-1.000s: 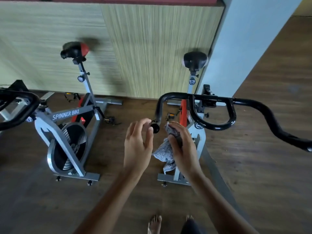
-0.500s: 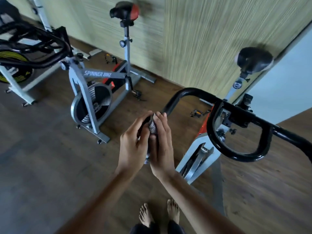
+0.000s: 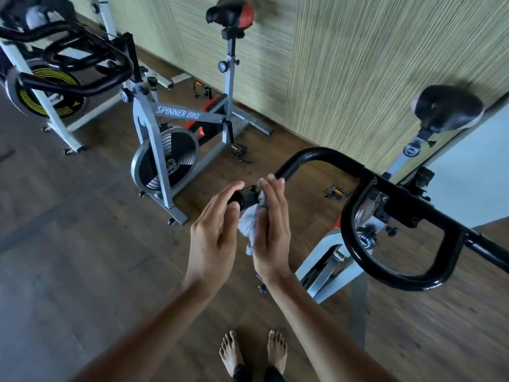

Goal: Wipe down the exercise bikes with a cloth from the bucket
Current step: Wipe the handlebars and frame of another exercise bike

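Note:
The nearest exercise bike has a black handlebar (image 3: 316, 155) that runs from the middle to the right edge, and a black saddle (image 3: 447, 107) at the wall. Its left bar end (image 3: 242, 198) lies between my two hands. With straight fingers, my right hand (image 3: 271, 232) presses a grey cloth (image 3: 248, 224) against the right side of that bar end. My left hand (image 3: 217, 230) has straight fingers too and touches the bar end from the left. The cloth hangs down between my palms. No bucket is in view.
A grey "Spinner Bike" (image 3: 176, 114) with a red and black saddle (image 3: 231, 13) stands to the left. A white bike with a yellow-marked wheel (image 3: 44, 86) is at the far left. A striped wall panel (image 3: 358, 64) runs behind them. My bare feet (image 3: 253, 351) stand on the wood floor.
My view swung left and down. Both hands closed in on the left bar end, and the cloth, gripped by my right hand a second ago, now lies pressed against the bar.

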